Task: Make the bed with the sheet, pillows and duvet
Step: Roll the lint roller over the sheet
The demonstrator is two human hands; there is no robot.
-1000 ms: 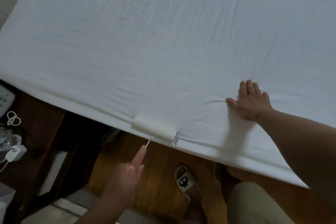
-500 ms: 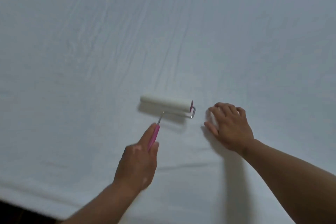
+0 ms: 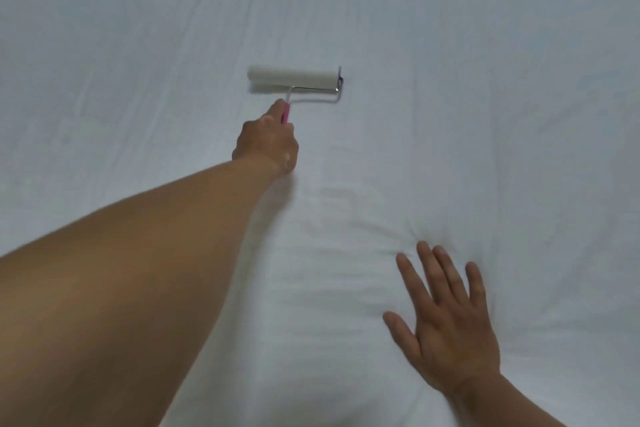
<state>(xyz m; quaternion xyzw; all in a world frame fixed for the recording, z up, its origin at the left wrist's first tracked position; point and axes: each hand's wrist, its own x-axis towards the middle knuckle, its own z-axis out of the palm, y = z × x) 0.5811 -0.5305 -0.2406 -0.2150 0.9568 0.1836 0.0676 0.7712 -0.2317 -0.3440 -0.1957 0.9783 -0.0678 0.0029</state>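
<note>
Sheet [image 3: 121,45]: white, spread flat over the bed and filling the whole view. Long faint creases run across its left and upper parts.

Left forearm [image 3: 138,270]: bare, enters at the lower left corner and reaches diagonally up toward the middle, above the sheet.

Left hand [image 3: 268,142]: at the end of that forearm, just left of centre. Its fingers are curled round the handle of a lint roller, with the forefinger laid along the handle's upper side. The back of the hand faces the camera.

Handle [image 3: 285,113]: pink and thin, mostly hidden inside the left hand; only a short length shows beyond the knuckles.

Lint roller [image 3: 292,77]: a pale drum lying crosswise, directly beyond the left hand and joined to the handle by a bent wire frame [image 3: 318,89] that wraps round its right end. The drum seems to rest on the sheet, though its blurred lower edge leaves the contact uncertain.

Right hand [image 3: 446,322]: lower right, well apart from the lint roller. It lies palm down on the sheet with straight, spread fingers and grasps nothing. Small wrinkles fan out in the sheet beyond its fingertips and to its left.
</note>
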